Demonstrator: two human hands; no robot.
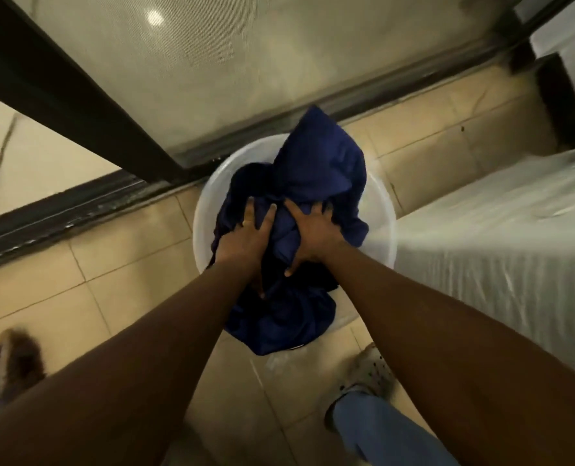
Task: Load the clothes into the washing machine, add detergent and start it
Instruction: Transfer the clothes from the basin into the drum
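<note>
A bundle of dark blue clothes point(316, 169) fills a round white plastic basin point(208, 196) on the tiled floor. Part of the cloth hangs over the basin's near rim. My left hand point(245, 237) presses on the left of the bundle with fingers spread and gripping the fabric. My right hand point(309, 233) clutches the cloth beside it, thumb tucked under a fold. No washing machine or detergent is visible.
A dark-framed sliding glass door point(212, 62) runs behind the basin, its track point(60, 213) on the floor. A bed with white sheet point(501, 237) stands at the right. My foot in a grey clog point(366, 371) is near the basin; a brown shoe point(13, 364) lies at the left.
</note>
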